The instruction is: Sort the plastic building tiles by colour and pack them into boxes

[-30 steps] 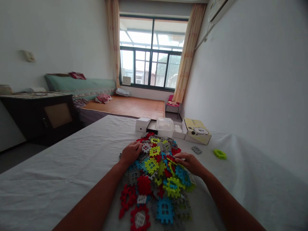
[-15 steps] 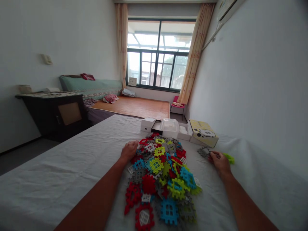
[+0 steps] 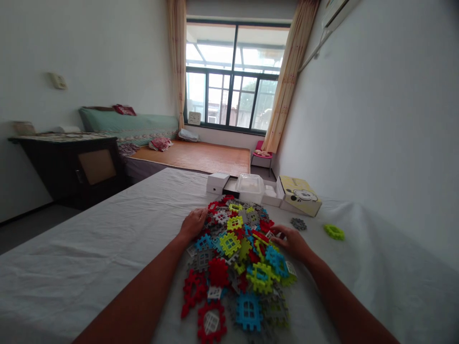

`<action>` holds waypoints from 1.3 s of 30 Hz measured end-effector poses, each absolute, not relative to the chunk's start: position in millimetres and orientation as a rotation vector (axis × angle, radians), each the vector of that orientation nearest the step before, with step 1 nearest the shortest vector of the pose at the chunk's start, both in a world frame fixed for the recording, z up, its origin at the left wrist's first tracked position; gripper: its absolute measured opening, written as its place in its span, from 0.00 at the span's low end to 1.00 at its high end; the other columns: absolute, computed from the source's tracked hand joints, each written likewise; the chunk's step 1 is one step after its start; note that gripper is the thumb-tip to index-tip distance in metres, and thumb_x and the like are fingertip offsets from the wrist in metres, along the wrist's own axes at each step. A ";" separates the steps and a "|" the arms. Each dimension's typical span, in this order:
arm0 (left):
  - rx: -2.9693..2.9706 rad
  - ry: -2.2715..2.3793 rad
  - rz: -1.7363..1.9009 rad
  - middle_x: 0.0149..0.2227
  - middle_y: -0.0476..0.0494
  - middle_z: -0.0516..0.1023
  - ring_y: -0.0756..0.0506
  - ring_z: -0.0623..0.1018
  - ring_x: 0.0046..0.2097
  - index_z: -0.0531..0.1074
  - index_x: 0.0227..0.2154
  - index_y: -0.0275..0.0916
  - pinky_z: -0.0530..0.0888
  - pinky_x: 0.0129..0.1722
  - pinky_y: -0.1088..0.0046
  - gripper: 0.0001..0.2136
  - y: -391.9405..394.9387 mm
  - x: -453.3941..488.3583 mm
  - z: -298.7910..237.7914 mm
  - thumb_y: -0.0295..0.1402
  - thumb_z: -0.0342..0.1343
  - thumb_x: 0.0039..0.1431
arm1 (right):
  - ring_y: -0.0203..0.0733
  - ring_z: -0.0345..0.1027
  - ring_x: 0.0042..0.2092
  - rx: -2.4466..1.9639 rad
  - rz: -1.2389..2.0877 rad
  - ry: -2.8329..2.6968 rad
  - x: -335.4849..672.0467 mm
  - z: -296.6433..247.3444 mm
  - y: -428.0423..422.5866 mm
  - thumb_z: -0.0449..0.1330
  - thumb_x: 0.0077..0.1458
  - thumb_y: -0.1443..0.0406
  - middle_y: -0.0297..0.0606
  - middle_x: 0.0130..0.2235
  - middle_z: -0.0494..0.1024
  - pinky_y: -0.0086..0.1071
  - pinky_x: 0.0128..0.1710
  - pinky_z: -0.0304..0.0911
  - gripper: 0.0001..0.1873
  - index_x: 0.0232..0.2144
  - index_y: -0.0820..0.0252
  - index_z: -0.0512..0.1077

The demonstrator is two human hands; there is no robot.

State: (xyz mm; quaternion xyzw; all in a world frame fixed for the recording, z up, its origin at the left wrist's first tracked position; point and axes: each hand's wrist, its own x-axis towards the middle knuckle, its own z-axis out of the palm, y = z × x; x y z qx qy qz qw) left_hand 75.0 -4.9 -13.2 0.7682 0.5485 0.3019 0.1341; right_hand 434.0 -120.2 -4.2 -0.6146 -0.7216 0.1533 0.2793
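A long pile of plastic building blocks [image 3: 234,243], flat and notched in red, blue, lime green and grey, lies between my hands. My left hand [image 3: 194,223] rests at the pile's upper left edge, its fingers curled; whatever they hold is hidden. At the right edge of the pile is my right hand [image 3: 291,241], fingers apart and reaching to the red and small white window pieces, with nothing seen held. Beyond it, a grey block [image 3: 298,223] and a lime green block [image 3: 334,232] lie separately on the white cloth.
Behind the pile stand a white box [image 3: 217,183], a clear plastic container [image 3: 250,188], an open white box [image 3: 271,193] and a yellow cartoon box [image 3: 300,196]. The white sheet [image 3: 118,234] is wrinkled. A bed [image 3: 201,156] and a dark cabinet [image 3: 68,167] are farther off.
My right hand has let go of the grey block on the right and moved left to the pile. My left hand stays at the pile; the view has shifted slightly.
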 end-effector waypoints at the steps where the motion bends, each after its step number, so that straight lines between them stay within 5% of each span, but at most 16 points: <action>1: 2.227 1.592 0.873 0.47 0.41 0.77 0.44 0.73 0.51 0.74 0.43 0.39 0.66 0.51 0.71 0.23 -5.2 75.1 -13.0 0.42 0.34 0.65 | 0.43 0.71 0.33 -1.648 0.418 -1.936 433.4 -5.9 -120.2 0.58 0.49 0.54 0.37 0.34 0.79 0.36 0.36 0.64 0.21 0.43 0.56 0.73; 7: 2.239 1.604 0.862 0.47 0.42 0.77 0.44 0.73 0.51 0.74 0.43 0.39 0.66 0.50 0.71 0.22 -5.3 74.4 -13.1 0.41 0.35 0.65 | 0.43 0.71 0.33 -1.586 0.531 -1.875 439.3 -5.7 -119.0 0.55 0.52 0.51 0.38 0.32 0.79 0.35 0.36 0.65 0.19 0.37 0.58 0.75; 11: 2.241 1.621 0.856 0.48 0.42 0.76 0.45 0.72 0.52 0.74 0.44 0.40 0.66 0.50 0.72 0.21 -3.5 73.9 -15.6 0.41 0.36 0.65 | 0.42 0.71 0.32 -1.603 0.258 -1.854 425.9 5.0 -121.7 0.52 0.56 0.50 0.42 0.40 0.78 0.36 0.38 0.64 0.21 0.39 0.57 0.76; 18: 2.236 1.637 0.825 0.49 0.43 0.76 0.45 0.72 0.53 0.73 0.45 0.40 0.66 0.51 0.71 0.20 -3.6 74.6 -15.1 0.41 0.37 0.65 | 0.47 0.71 0.46 -1.414 0.493 -2.130 399.1 17.1 -132.1 0.49 0.59 0.51 0.41 0.45 0.78 0.37 0.47 0.63 0.23 0.46 0.55 0.75; 30: 2.237 1.608 0.848 0.46 0.43 0.77 0.44 0.73 0.50 0.75 0.42 0.41 0.67 0.49 0.71 0.21 -5.8 75.3 -8.0 0.41 0.37 0.64 | 0.45 0.73 0.37 -1.527 0.168 -1.752 411.6 15.0 -123.3 0.48 0.59 0.52 0.42 0.37 0.80 0.33 0.38 0.64 0.22 0.36 0.58 0.76; 39: 2.251 1.580 0.841 0.47 0.40 0.77 0.43 0.73 0.51 0.74 0.42 0.39 0.66 0.50 0.69 0.23 -3.2 74.4 -9.7 0.42 0.35 0.63 | 0.41 0.73 0.31 -2.078 0.080 -1.155 563.1 -12.0 -128.3 0.49 0.53 0.56 0.40 0.33 0.80 0.29 0.29 0.64 0.20 0.41 0.60 0.73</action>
